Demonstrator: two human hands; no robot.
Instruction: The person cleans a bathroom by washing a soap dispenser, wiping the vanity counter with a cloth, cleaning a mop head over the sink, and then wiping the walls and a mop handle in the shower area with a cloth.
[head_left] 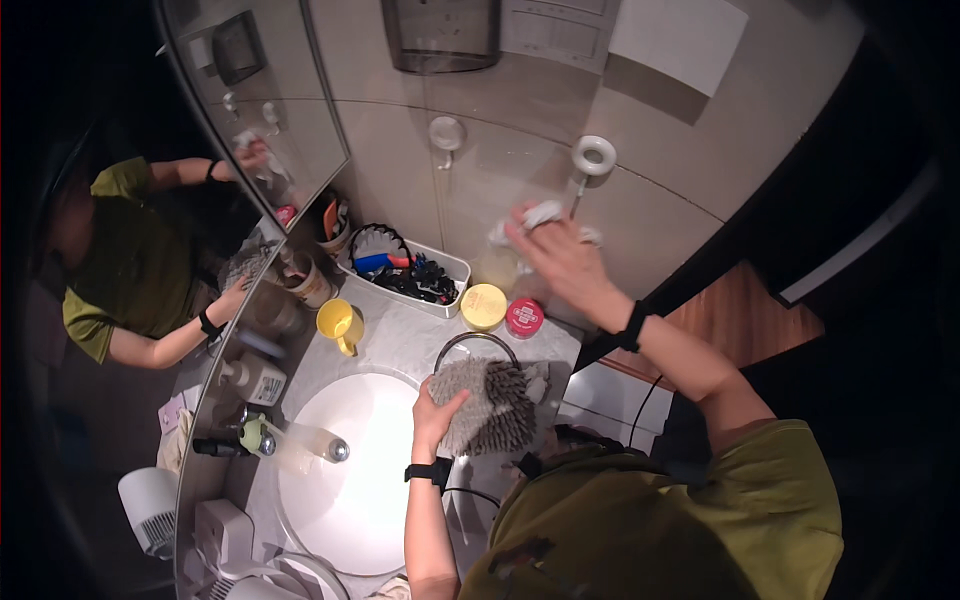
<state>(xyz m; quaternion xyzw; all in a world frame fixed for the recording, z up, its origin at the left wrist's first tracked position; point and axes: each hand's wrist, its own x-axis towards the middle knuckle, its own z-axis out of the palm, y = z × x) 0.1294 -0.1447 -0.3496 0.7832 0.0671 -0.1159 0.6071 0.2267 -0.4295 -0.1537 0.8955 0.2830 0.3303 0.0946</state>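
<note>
Your left hand (437, 412) grips a grey shaggy cloth (490, 405); your right hand (560, 258) presses a white rag (538, 216) against the tiled wall (400, 170), above round yellow (483, 306) and red tins (524, 317).

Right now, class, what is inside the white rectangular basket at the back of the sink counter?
The white basket holds a jumble of dark items, something blue and a bit of orange-red, with a dark-rimmed rounded piece at its left end. What lies beneath that pile, and the basket's floor, is covered.
</note>
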